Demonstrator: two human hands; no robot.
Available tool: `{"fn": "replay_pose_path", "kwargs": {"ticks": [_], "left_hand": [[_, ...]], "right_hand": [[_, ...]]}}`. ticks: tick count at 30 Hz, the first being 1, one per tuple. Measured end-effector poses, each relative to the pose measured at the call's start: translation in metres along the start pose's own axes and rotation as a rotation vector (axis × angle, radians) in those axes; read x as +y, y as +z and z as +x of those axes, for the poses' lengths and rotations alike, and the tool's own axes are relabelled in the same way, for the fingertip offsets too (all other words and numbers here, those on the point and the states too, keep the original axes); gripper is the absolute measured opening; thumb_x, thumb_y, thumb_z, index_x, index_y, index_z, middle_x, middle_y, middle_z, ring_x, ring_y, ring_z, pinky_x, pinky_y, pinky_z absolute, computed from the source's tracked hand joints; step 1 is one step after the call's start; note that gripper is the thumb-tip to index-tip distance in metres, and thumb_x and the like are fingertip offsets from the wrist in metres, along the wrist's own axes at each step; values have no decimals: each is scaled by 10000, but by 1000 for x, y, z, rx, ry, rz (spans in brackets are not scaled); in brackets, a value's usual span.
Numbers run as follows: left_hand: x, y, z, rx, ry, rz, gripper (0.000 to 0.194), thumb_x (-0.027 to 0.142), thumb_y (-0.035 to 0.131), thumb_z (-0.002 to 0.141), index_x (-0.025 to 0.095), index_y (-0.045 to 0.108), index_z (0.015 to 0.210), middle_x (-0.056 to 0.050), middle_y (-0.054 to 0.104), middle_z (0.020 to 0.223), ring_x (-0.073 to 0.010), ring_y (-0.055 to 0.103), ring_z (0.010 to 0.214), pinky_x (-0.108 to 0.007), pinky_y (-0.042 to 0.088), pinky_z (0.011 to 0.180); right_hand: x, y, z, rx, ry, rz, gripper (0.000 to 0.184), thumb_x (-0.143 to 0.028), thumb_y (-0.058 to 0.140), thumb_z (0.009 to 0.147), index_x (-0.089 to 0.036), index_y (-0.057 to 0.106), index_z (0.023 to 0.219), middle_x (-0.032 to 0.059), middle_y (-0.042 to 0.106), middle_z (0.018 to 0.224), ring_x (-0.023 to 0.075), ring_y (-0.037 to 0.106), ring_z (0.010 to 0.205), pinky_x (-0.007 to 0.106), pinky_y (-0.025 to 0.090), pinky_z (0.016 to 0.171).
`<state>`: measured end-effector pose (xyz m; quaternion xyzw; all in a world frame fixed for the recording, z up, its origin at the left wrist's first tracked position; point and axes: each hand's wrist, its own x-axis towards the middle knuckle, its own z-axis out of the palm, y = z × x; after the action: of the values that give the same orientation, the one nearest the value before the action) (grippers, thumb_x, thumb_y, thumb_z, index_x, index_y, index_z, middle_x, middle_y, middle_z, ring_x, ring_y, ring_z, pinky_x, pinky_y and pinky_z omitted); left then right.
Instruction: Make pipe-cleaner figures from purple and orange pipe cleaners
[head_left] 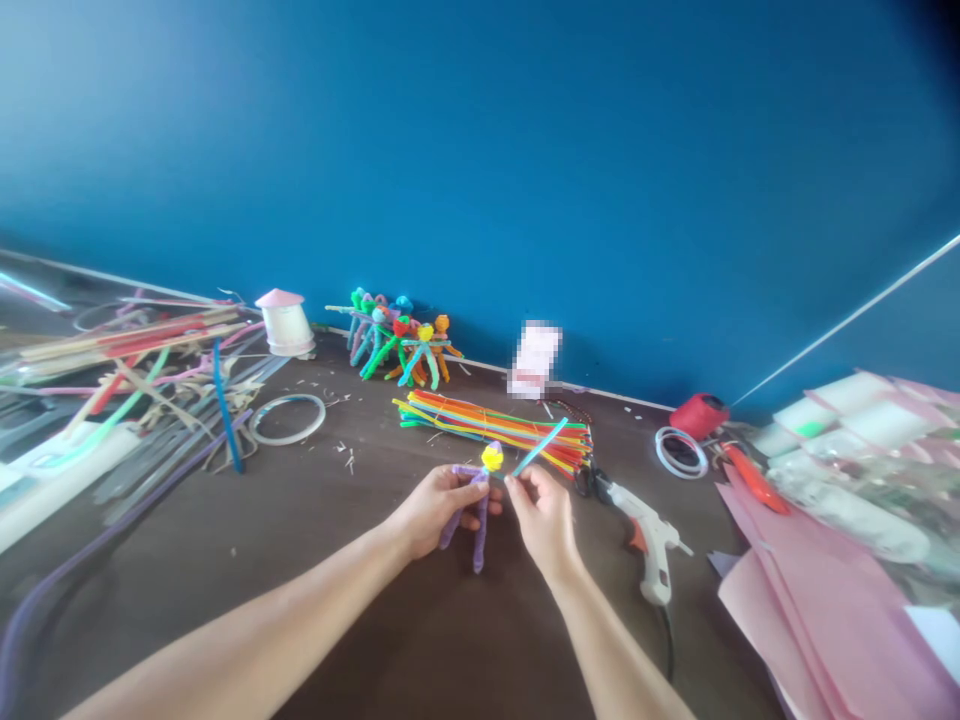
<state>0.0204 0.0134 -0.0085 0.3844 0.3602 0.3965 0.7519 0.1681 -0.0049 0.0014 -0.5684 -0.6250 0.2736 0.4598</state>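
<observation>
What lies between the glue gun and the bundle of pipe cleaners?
The head view shows black scissor handles between the pipe-cleaner bundle and the white glue gun.

Left hand (435, 510) around a purple pipe-cleaner figure (478, 532); right hand (543, 515) pinching a blue pipe cleaner (540, 447)

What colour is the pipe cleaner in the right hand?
The pipe cleaner in the right hand is turquoise; it shows best in the head view.
</observation>
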Motion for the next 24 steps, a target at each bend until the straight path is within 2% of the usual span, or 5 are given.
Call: {"fn": "replay_pose_path", "kwargs": {"ticks": [7,13,24], "left_hand": [[-2,2,0,17,53,31,279,327,642,673,96,607,826,-68,650,699,-139,612,636,-167,439,452],[-7,7,-2,15,90,194,290,341,636,665,86,607,800,-66,658,654,-138,605,604,-187,442,471],[-7,9,-5,47,99,243,262,357,636,652,112,563,710,-39,662,628,-139,615,599,-199,454,492]], "right_hand": [[1,2,0,-50,139,249,189,-330,593,704,-150,574,759,0,576,580,129,529,505,219,408,449],[-4,7,0,-78,238,395,174,-316,636,648,-158,571,680,-33,543,530,98,491,429,211,386,407],[-2,10,-1,-129,297,502,147,-268,630,643,-152,546,616,-38,515,472,83,451,419,199,343,404]]}}
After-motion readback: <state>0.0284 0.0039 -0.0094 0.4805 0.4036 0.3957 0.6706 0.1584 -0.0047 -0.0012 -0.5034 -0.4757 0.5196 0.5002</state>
